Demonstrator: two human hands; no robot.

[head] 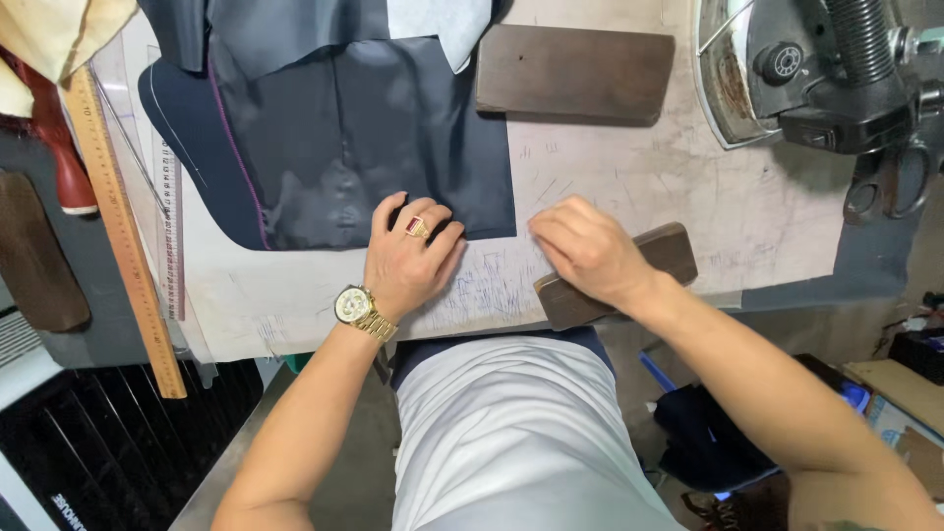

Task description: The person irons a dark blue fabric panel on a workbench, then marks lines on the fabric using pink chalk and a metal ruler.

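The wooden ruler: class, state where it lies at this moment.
In the head view, the wooden ruler lies slantwise along the table's left side, beside a clear ruler and left of the dark fabric under the left hand.

dark navy fabric (374, 147), flat, shiny lining up

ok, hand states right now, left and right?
Left hand: open, fingers spread flat, pressing the dark navy fabric panel; nothing gripped.
Right hand: loosely curled over the dark wooden block; actual grip cannot be told.
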